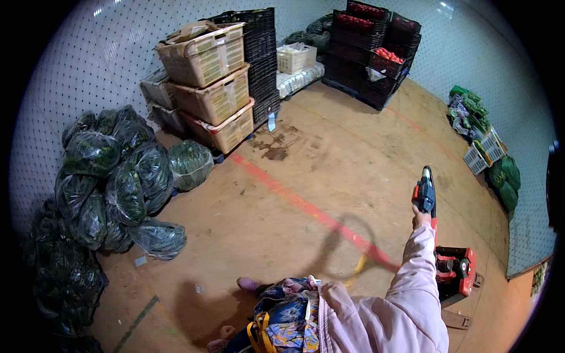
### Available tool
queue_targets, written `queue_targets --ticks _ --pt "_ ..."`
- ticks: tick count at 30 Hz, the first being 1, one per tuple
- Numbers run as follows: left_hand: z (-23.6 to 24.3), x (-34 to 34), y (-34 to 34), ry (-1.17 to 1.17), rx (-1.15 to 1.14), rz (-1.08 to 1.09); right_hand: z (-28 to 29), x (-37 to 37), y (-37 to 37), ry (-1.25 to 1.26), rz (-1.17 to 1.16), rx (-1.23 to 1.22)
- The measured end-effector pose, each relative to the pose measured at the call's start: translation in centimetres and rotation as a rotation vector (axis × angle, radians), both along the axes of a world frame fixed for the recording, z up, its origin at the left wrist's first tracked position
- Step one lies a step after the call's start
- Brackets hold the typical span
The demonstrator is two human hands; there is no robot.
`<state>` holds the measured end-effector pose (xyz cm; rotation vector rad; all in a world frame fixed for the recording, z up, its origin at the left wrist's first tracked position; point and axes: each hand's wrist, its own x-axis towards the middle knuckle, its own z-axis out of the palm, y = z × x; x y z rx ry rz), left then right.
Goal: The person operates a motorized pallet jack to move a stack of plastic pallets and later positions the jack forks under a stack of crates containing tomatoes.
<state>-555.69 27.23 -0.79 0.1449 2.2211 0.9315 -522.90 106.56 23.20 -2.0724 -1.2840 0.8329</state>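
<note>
My right hand point(420, 217), at the end of a pink sleeve, grips the black and red handle point(425, 193) of a red pallet jack point(454, 270) that stands at the lower right on the brown floor. The handle sticks up above my fist. My left hand is not in view; only my pink jacket and patterned clothing show at the bottom middle.
Clear bags of dark leafy greens point(112, 176) pile along the left wall. Beige crates point(209, 82) and black crates point(262, 53) stack at the back, crates of red produce point(376, 50) at the back right. Green bundles and white baskets point(485, 153) lie by the right wall. A red line point(306, 206) crosses the floor.
</note>
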Motion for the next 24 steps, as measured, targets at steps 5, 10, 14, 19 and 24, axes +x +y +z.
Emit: queue_targets --ticks 5,10,14,19,24 --pt "-0.3 -7.7 -4.3 -0.077 0.003 0.012 2.6 -17.6 -1.4 0.317 -0.051 0.016" --pt "1.1 -17.0 -12.3 -0.081 -0.091 0.098 1.2 -34.2 -3.8 0.124 -0.049 0.082" --pt "1.5 -23.0 -15.8 -0.089 -0.104 0.110 -0.2 -42.2 -4.9 0.028 0.110 -0.041" --pt "0.9 -28.0 -19.7 -0.100 -0.087 0.060 -0.8 -54.4 -14.3 0.052 0.309 -0.127" --pt "-0.7 -34.6 -22.5 -0.118 0.011 -0.126 2.4 -58.8 -25.2 0.123 0.349 -0.162"
